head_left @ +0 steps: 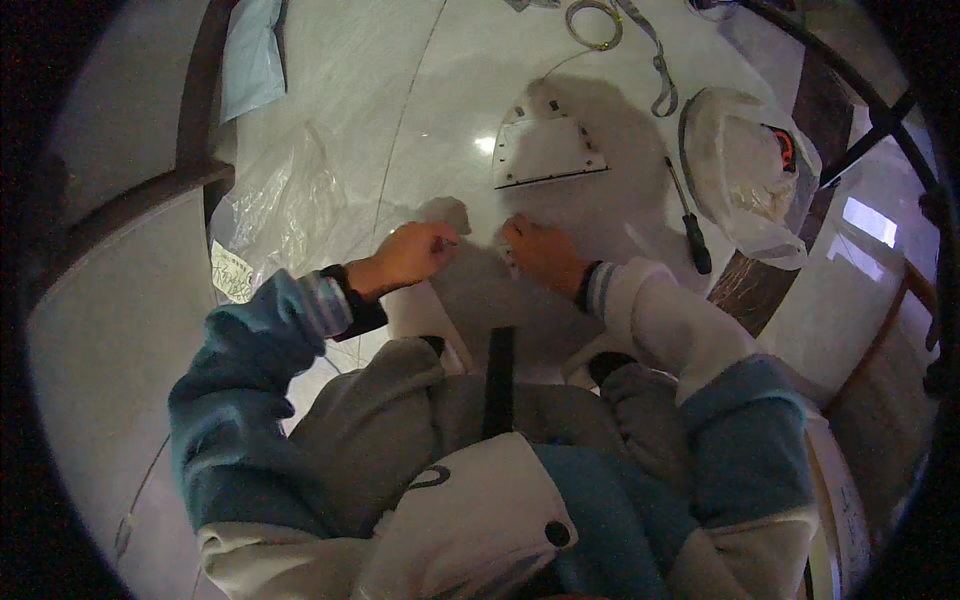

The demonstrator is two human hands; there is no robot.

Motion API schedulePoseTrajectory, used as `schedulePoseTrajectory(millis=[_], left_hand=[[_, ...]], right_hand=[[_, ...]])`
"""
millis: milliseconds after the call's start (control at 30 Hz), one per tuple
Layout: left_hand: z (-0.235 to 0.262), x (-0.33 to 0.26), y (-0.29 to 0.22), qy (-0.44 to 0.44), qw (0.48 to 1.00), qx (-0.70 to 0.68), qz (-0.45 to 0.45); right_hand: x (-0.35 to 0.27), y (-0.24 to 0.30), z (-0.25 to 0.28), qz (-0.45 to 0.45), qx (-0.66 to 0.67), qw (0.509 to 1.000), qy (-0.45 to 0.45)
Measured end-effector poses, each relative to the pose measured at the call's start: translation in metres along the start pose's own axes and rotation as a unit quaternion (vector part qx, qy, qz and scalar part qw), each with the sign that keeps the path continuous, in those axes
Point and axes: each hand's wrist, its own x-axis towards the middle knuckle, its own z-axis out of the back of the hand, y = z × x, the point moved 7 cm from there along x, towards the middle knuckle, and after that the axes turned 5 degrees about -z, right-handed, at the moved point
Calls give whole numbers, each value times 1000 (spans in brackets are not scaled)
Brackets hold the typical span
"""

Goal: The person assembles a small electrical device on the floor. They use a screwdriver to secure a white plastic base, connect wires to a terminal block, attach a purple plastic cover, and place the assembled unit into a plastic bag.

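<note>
I crouch over a pale marble floor. My left hand has its fingers pinched together, and a small thin grey part pokes out of the fingertips. My right hand is a short way to the right, knuckles up, fingers curled down at the floor over something small and whitish that I cannot make out. A white flat panel lies under my wrists and runs back between my knees. Beyond the hands lies a white fan-shaped plate.
A black-handled screwdriver lies right of the plate, next to a white plastic bag with an orange thing inside. A clear plastic bag and paper slip lie left. A tape ring and grey strap lie far ahead.
</note>
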Motion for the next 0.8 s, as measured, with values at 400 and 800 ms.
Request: schedulePoseTrajectory(millis=[400,800], left_hand=[[1,30,-25,-5,984,149,-96],[48,35,-64,-166,968,-66,-177]], right_hand=[[1,4,-6,-25,204,978,15],[20,-28,43,-176,735,621,209]])
